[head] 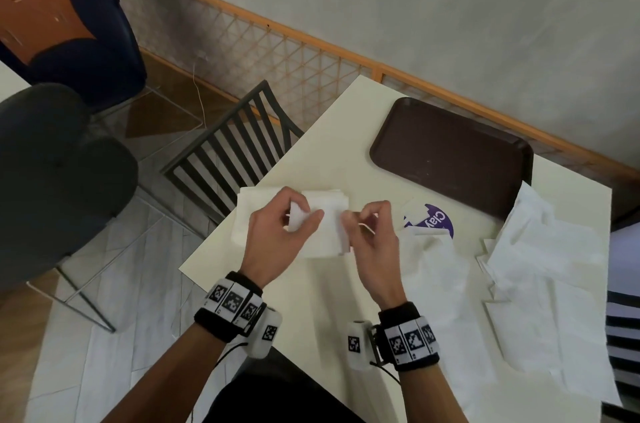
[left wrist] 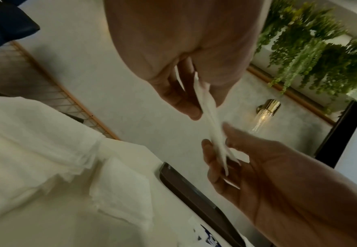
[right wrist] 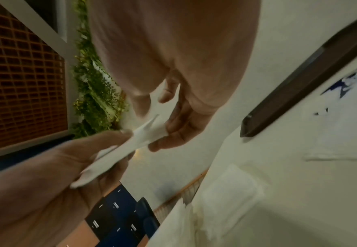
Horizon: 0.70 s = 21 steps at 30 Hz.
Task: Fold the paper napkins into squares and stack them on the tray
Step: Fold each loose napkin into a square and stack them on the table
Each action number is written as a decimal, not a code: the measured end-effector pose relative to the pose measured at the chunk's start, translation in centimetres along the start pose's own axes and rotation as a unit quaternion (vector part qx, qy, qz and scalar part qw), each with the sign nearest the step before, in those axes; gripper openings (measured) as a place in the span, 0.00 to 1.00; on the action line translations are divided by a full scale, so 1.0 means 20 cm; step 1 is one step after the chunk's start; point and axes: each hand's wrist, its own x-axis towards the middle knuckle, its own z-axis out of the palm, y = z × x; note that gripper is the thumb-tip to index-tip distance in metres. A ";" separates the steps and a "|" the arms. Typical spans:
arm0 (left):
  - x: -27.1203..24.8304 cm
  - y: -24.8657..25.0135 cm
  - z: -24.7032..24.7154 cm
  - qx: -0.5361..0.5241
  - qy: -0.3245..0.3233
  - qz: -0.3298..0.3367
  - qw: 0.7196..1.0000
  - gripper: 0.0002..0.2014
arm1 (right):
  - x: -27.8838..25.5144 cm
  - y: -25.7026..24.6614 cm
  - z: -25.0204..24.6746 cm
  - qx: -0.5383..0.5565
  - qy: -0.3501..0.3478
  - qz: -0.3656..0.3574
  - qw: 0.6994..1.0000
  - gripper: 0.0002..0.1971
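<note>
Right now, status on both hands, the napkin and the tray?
Left hand and right hand both pinch one napkin, held above the table. Tray holds no napkins yet. Loose napkins lie to the right; tray path unobstructed.

The napkin [head: 325, 228] at the centre is white; so are the loose napkins [head: 540, 284] at 4 o'clock; the tray [head: 450, 156] at 1 o'clock is dark brown; the table [head: 332, 145] is pale cream; the round sticker [head: 437, 222] is purple with white lettering; the wristbands [head: 232, 305] are black with black-and-white square markers.
</note>
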 end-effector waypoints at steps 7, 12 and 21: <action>0.32 -0.33 0.14 0.173 -0.112 -0.035 0.978 0.21 | 0.30 0.28 0.18 -0.151 -0.015 0.039 0.988 0.06; 0.37 -0.44 0.33 0.332 -0.219 -0.035 0.917 0.20 | 0.40 0.40 0.22 -0.268 -0.071 0.086 0.957 0.07; 0.17 -0.35 0.42 0.370 -0.200 0.025 0.907 0.20 | 0.35 0.34 -0.35 -0.413 0.011 0.094 0.906 0.18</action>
